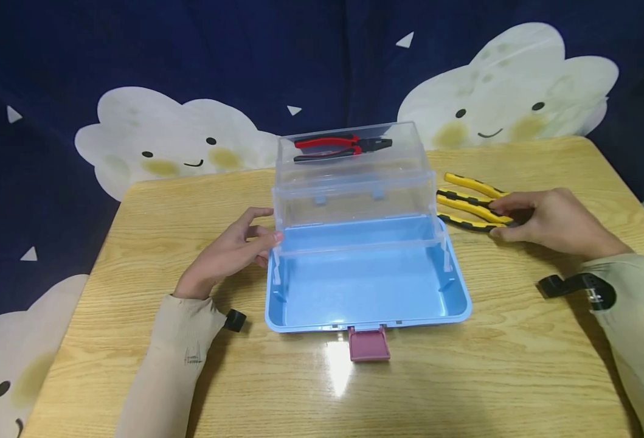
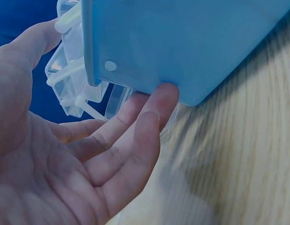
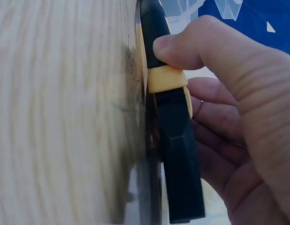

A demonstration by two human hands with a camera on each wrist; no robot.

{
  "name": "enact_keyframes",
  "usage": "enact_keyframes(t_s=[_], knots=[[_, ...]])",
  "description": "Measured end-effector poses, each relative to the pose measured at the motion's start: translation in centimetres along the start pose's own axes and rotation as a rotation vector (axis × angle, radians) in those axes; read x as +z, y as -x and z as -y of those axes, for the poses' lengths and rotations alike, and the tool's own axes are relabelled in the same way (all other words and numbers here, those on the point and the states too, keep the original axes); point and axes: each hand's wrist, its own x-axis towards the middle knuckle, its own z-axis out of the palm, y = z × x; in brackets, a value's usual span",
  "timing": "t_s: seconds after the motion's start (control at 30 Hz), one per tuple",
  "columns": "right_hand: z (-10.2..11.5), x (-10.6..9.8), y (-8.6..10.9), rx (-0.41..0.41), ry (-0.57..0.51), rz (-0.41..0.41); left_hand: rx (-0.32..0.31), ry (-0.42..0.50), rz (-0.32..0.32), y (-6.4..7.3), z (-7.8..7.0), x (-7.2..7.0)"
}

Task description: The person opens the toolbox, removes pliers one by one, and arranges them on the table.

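A blue toolbox (image 1: 365,286) stands open on the table, its clear tiered trays (image 1: 354,207) raised over its back half. Red and black pliers (image 1: 343,148) lie in the top tray. My left hand (image 1: 234,252) is at the box's left side, thumb by the tray edge; in the left wrist view its loosely bent fingers touch the blue wall. Right of the box, two pairs of yellow and black pliers (image 1: 466,180) appear to lie together. My right hand (image 1: 546,222) pinches the nearer pliers (image 3: 175,126) near the pivot, low over the table. Its fingers partly hide the jaws.
A pink latch (image 1: 368,344) hangs from the box's front rim. The wooden table (image 1: 436,383) extends around the box. Behind it hangs a dark blue cloth (image 1: 218,42) with cloud prints. A black strap device (image 1: 595,292) is on the right sleeve.
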Motion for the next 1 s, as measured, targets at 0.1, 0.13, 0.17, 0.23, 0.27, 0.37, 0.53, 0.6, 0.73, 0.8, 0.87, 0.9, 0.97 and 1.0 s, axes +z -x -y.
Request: enact_keyframes(t_s=[0.1,0.13,0.17,0.23,0.27,0.37,0.53,0.6,0.73,0.8,0.87,0.9,0.97,1.0], knots=[[0.24,-0.06,-0.16,-0.006,0.03,0.016,-0.002,-0.002,-0.002,-0.04,0.02,-0.02],[0.33,-0.07,-0.21,-0.005,0.037,0.024,-0.002,-0.003,-0.002,-0.04,0.02,-0.02],[0.4,-0.09,-0.26,-0.002,0.04,0.032,-0.003,-0.005,-0.003,-0.04,0.01,-0.02],[0.51,-0.12,-0.34,0.008,0.046,0.049,-0.004,-0.008,-0.001,-0.04,0.01,-0.01],[0.54,-0.13,-0.36,0.014,0.044,0.057,-0.006,-0.007,-0.001,-0.05,0.01,-0.02],[0.57,-0.14,-0.37,0.035,0.035,0.072,-0.008,-0.01,-0.001,-0.06,0.04,-0.04],[0.48,-0.1,-0.31,0.036,0.032,0.065,0.001,-0.029,-0.003,0.01,-0.05,-0.04],[0.46,-0.07,-0.27,0.027,0.035,0.054,0.008,-0.035,-0.002,0.07,-0.13,-0.02],[0.53,-0.01,-0.25,0.018,0.039,0.04,0.01,-0.034,-0.002,0.12,-0.14,-0.03],[0.59,0.0,-0.28,0.018,0.041,0.039,0.009,-0.03,-0.002,0.1,-0.1,-0.04],[0.63,0.0,-0.3,0.023,0.042,0.044,0.01,-0.026,-0.001,0.11,-0.09,-0.04],[0.64,0.0,-0.31,0.026,0.04,0.049,0.01,-0.023,0.0,0.1,-0.07,-0.04],[0.66,0.0,-0.31,0.032,0.037,0.057,0.012,-0.02,0.002,0.14,-0.09,-0.02],[0.66,0.0,-0.3,0.034,0.038,0.06,0.013,-0.019,0.002,0.16,-0.1,-0.02]])
